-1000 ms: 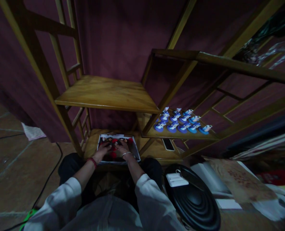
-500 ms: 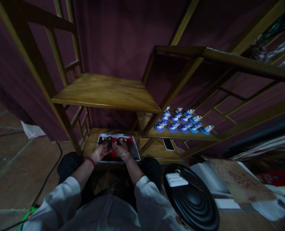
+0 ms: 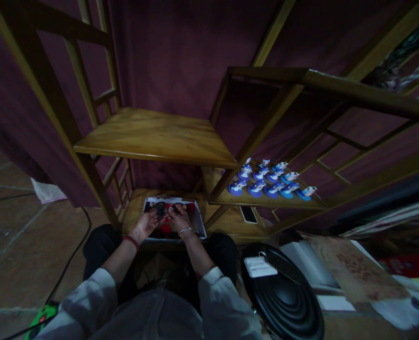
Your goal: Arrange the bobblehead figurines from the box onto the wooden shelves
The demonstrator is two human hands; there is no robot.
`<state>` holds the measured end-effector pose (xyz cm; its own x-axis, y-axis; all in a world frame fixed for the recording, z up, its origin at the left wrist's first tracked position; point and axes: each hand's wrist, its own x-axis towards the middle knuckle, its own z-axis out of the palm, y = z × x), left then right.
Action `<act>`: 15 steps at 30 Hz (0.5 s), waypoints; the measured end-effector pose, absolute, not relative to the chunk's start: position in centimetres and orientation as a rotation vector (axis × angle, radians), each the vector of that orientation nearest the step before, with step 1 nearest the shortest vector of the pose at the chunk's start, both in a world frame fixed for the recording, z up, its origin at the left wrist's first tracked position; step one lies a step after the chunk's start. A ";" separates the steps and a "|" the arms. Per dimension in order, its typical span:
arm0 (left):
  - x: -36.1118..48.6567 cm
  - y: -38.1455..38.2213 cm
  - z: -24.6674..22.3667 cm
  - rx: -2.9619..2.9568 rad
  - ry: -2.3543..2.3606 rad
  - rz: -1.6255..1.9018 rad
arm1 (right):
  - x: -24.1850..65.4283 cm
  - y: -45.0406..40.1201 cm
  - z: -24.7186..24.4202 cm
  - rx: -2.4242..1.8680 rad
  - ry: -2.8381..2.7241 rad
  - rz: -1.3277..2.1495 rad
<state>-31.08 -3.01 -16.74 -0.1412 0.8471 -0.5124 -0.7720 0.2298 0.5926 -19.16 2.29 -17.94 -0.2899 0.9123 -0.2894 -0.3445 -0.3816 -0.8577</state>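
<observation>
A shallow white box (image 3: 199, 226) sits on the low wooden shelf between my knees. Small dark and red figurines (image 3: 191, 207) lie inside it, too dim to tell apart well. Over the box's left half, my left hand (image 3: 148, 223) is closed around a small black figurine (image 3: 160, 208). My right hand (image 3: 180, 219), close beside it, pinches at a small dark piece with a pale spot (image 3: 173, 208), perhaps part of the same figurine. The fingers partly hide both pieces. A red round thing (image 3: 166, 228) shows below, between the hands.
Several blue-and-purple figurines (image 3: 257, 188) stand in rows on the right shelf. A phone (image 3: 248, 215) lies beneath them. Above the box juts a wooden shelf (image 3: 159, 134). A black ridged stool (image 3: 287, 297) carrying a white case (image 3: 260, 267) stands right. A cable (image 3: 75, 262) crosses the floor left.
My hands have drawn slightly apart over the box, and the black figurine at my left fingers shows more clearly. The view has shifted very slightly.
</observation>
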 end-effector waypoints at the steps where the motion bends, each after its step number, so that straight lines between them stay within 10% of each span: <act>1: -31.0 -3.1 -16.6 0.093 0.972 1.411 | -19.1 2.3 -17.8 -1.011 -0.863 1.798; 15: -29.4 -4.1 -13.6 0.035 0.945 1.531 | -18.4 2.0 -15.6 -1.016 -1.135 1.602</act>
